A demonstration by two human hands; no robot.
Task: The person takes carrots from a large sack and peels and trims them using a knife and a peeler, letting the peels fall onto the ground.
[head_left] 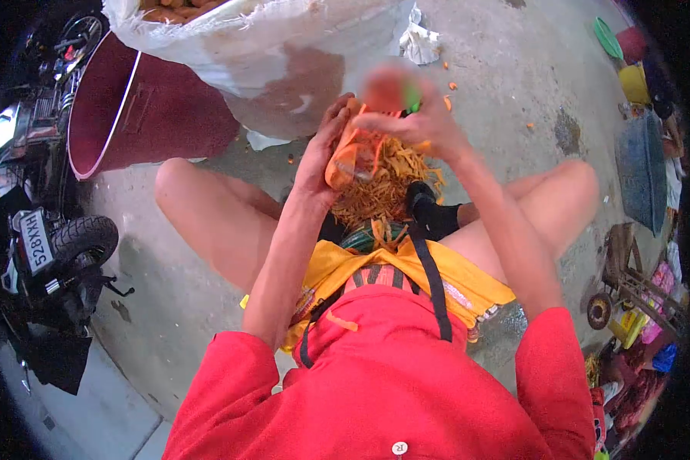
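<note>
My left hand (pixel 323 152) is closed around a large carrot (pixel 340 170), held at a tilt above the floor between my legs. Close beside it, my right hand (pixel 428 129) has its fingers curled on what looks like a peeler with a green part (pixel 413 100). Blur hides its blade and the carrot's upper end. Right below both hands lies a heap of orange peelings (pixel 387 184), some resting near my dark footwear.
A white sack (pixel 284 69) with carrots (pixel 178 11) inside stands ahead, next to a dark red bucket (pixel 149 115) lying tilted. A motorcycle (pixel 61 245) is on the left. On the right are a blue-grey basin (pixel 641 172) and a wheeled cart (pixel 629 276).
</note>
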